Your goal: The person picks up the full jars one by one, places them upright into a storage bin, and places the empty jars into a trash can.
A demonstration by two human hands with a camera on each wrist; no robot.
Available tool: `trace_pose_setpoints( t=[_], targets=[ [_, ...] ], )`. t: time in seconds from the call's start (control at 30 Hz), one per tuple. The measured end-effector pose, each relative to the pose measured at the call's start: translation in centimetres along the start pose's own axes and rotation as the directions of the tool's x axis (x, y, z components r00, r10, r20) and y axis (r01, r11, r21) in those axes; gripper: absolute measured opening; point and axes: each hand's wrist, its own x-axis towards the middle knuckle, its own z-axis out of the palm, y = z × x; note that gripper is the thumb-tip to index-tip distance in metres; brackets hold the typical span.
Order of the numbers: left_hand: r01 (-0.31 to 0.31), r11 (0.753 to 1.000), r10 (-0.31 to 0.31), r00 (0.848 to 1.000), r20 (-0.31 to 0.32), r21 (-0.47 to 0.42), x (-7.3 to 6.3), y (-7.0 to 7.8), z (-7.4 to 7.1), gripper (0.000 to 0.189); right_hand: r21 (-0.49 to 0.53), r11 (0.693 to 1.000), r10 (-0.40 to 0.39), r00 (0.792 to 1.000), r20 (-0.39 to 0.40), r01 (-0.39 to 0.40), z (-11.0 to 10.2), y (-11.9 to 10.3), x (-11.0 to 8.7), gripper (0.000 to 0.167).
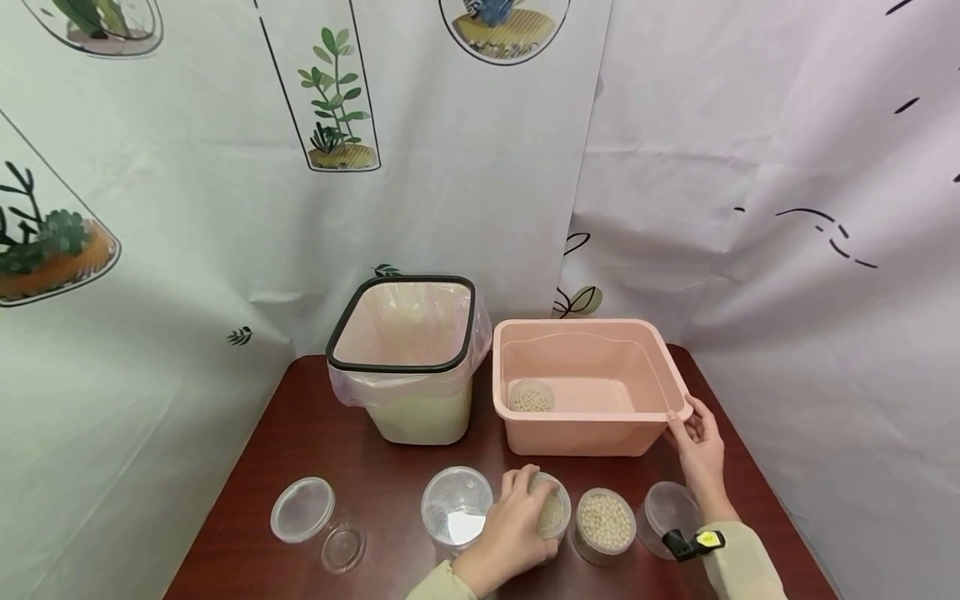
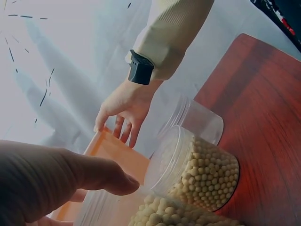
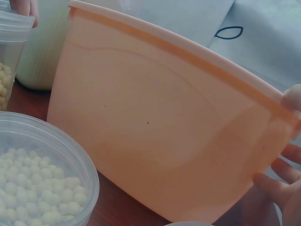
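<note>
left hand (image 1: 517, 527) held clear soybean jar (image 1: 556, 510) in front of pink basin (image 1: 577, 437), fingers clamped round jar's upper part, presumably for secure hold. right hand's (image 1: 702, 454) fingers clamped on basin's front right corner, likely steadying it. second jar (image 1: 532, 400) stood inside basin, at left.

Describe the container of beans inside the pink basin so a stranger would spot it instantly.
Find the pink rectangular basin, just right of the black-rimmed bin. Inside, in its near-left corner, sits a round clear container of pale beans. It is the only container within the basin; the other jars are all outside it.
</note>
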Motion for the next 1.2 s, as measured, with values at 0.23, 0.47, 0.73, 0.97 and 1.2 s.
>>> trace_pose_setpoints(
  t=[0.23,0.47,0.73,0.97,1.2],
  targets=[
    [0.001,1.000,-0.002,1.000,-0.015,-0.021,-0.2,-0.2,0.2,0.066,0.014,1.000,0.004,1.000,-0.003,-0.004,0.2,0.1,-0.1,0.051],
    [-0.028,1.000,0.028,0.999,-0.018,0.002,0.1,0.1,0.2,0.065,0.034,0.992,-0.124,0.992,0.019,0.124,-1.6,4.5,2.3,0.054],
    [-0.049,0.999,0.050,0.995,-0.088,0.011,0.5,0.3,-0.8,0.067,0.040,0.993,-0.115,0.993,0.037,0.114,-0.5,1.8,0.7,0.053],
    [-0.038,0.999,0.039,0.993,-0.112,0.011,1.0,0.9,-2.2,0.068,0.036,0.997,-0.064,0.998,0.013,0.063,0.0,0.4,0.0,0.051],
    [-0.045,0.999,0.048,0.988,-0.145,0.022,1.5,1.2,-3.5,0.068,0.044,0.999,-0.031,1.000,0.002,0.031,-0.1,0.4,0.2,0.051]
  ],
)
